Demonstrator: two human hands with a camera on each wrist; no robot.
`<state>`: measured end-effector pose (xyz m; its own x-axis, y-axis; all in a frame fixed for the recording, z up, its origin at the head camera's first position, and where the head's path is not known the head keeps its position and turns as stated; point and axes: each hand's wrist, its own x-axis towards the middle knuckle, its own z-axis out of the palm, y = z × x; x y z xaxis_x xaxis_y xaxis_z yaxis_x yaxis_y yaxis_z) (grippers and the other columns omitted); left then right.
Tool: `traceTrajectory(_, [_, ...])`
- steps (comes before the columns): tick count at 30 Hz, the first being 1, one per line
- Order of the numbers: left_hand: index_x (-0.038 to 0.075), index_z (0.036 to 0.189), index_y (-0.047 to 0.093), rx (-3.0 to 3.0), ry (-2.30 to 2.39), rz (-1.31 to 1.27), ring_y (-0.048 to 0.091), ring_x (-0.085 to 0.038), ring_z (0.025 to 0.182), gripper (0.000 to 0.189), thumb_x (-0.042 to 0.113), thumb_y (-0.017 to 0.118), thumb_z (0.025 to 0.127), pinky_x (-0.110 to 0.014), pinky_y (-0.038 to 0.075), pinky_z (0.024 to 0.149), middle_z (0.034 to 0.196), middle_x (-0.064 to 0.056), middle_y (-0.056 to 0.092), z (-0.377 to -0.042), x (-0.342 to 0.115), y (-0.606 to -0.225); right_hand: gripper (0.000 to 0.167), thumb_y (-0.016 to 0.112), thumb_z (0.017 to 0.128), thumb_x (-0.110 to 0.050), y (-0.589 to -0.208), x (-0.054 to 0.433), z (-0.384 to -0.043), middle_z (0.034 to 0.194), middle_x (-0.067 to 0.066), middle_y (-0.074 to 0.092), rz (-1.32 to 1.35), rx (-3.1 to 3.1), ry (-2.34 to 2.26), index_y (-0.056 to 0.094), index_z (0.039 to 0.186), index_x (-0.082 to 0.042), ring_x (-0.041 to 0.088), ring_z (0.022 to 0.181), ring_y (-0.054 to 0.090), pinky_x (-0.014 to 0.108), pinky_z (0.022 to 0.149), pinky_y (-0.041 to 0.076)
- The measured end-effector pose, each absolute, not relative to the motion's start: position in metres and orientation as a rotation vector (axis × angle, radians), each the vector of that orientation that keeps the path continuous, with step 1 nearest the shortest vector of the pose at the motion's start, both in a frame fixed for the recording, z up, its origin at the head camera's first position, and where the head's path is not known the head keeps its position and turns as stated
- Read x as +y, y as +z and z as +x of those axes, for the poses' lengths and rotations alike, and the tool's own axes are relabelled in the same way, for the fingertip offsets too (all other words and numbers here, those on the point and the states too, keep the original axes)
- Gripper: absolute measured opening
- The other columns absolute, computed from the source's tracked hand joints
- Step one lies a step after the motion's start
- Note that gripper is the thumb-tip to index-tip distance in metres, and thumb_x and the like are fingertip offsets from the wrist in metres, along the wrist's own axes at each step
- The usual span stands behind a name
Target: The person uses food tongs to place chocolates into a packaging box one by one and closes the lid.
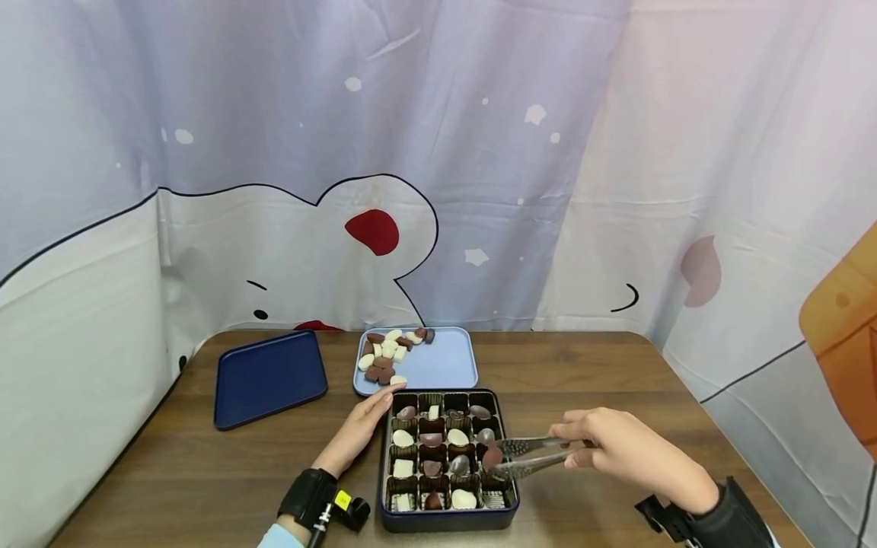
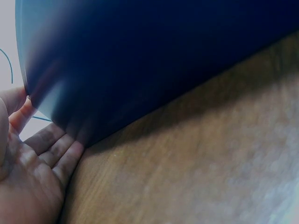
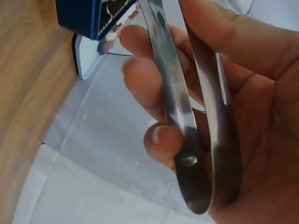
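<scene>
In the head view my right hand (image 1: 610, 445) holds metal tongs (image 1: 530, 464) with thumb and fingers. Between the tong tips is a round reddish-brown chocolate (image 1: 492, 457), over the right column of the divided chocolate box (image 1: 448, 520). The right wrist view shows fingers curled round the tong arms (image 3: 175, 105). My left hand (image 1: 359, 430) rests against the box's far left corner. In the left wrist view its fairly straight fingers (image 2: 60, 147) touch the dark blue box wall (image 2: 163, 56). White, brown and dark chocolates sit in most compartments; the near right one holds none.
Behind the box, a light blue tray (image 1: 445, 369) carries several white and brown chocolates (image 1: 388, 350) on its left side. A dark blue tray (image 1: 270, 378) lies at the back left of the wooden table (image 1: 582, 373). A printed curtain (image 1: 479, 152) hangs behind.
</scene>
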<state>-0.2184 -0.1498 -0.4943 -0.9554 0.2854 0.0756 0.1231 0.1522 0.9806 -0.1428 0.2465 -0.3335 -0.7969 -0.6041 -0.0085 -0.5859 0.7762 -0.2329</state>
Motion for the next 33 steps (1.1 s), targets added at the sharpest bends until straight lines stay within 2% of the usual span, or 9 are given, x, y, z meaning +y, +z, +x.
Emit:
traceTrajectory(3, [0.013,0.157,0.047,2.285,1.924,0.407,0.023,-0.038,0.159,0.048,0.033,0.039,0.114,-0.065,0.017,0.127,0.168,-0.015,0.036,-0.218,-0.149,-0.494,0.038,0.082,0.084,-0.031,-0.337,0.249,-0.138,0.121,0.004,0.078,-0.977,2.864,-0.309,0.08,0.119,-0.017,0.04,0.119,0.068,0.056,0.09,0.058])
traceTrajectory(10, [0.013,0.157,0.047,2.282,1.923,0.41,0.024,-0.037,0.159,0.048,0.033,0.04,0.114,-0.064,0.017,0.128,0.168,-0.013,0.036,-0.218,-0.149,-0.496,0.04,0.083,0.083,-0.032,-0.343,0.251,-0.134,0.124,0.009,0.076,-0.973,2.864,-0.305,0.079,0.12,-0.017,0.038,0.118,0.069,0.054,0.087,0.059])
traceTrajectory(22, [0.013,0.157,0.047,2.287,1.928,0.408,0.024,-0.038,0.159,0.048,0.032,0.04,0.114,-0.064,0.017,0.128,0.167,-0.014,0.036,-0.218,-0.15,-0.496,0.043,0.082,0.083,-0.034,-0.343,0.251,-0.133,0.127,0.009,0.075,-0.974,2.858,-0.337,0.078,0.124,-0.02,0.034,0.116,0.071,0.057,0.086,0.059])
traceTrajectory(26, [0.013,0.156,0.049,2.288,1.931,0.413,0.024,-0.038,0.158,0.047,0.032,0.04,0.114,-0.064,0.016,0.128,0.167,-0.015,0.037,-0.217,-0.15,-0.495,0.045,0.08,0.086,-0.035,-0.342,0.248,-0.134,0.127,0.01,0.073,-0.952,2.907,-0.371,0.076,0.127,-0.016,0.016,0.097,0.073,0.049,0.08,0.059])
traceTrajectory(27, [0.013,0.156,0.049,2.287,1.934,0.411,0.024,-0.038,0.158,0.047,0.032,0.041,0.114,-0.064,0.016,0.128,0.167,-0.015,0.037,-0.217,-0.15,-0.495,0.046,0.08,0.087,-0.036,-0.341,0.246,-0.134,0.127,0.011,0.073,-0.936,2.934,-0.376,0.075,0.127,-0.015,0.017,0.097,0.073,0.05,0.081,0.059])
traceTrajectory(29, [0.014,0.155,0.05,2.289,1.937,0.412,0.024,-0.038,0.158,0.046,0.032,0.041,0.114,-0.064,0.016,0.128,0.166,-0.015,0.038,-0.217,-0.15,-0.494,0.047,0.079,0.089,-0.036,-0.34,0.244,-0.135,0.124,0.008,0.072,-0.912,2.99,-0.389,0.074,0.129,-0.013,0.008,0.088,0.068,0.042,0.076,0.058])
traceTrajectory(31, [0.014,0.155,0.051,2.292,1.937,0.414,0.024,-0.037,0.159,0.045,0.031,0.041,0.114,-0.064,0.016,0.128,0.166,-0.015,0.038,-0.218,-0.15,-0.495,0.047,0.079,0.089,-0.037,-0.337,0.241,-0.137,0.123,0.004,0.072,-0.853,3.043,-0.434,0.073,0.13,-0.014,0.005,0.083,0.065,0.037,0.072,0.056])
traceTrajectory(33, [0.015,0.154,0.052,2.297,1.934,0.411,0.024,-0.037,0.159,0.045,0.031,0.041,0.114,-0.063,0.017,0.128,0.166,-0.015,0.038,-0.218,-0.15,-0.495,0.046,0.079,0.09,-0.035,-0.334,0.238,-0.14,0.113,-0.003,0.071,-0.79,3.081,-0.51,0.073,0.13,-0.014,-0.001,0.076,0.057,0.029,0.065,0.05])
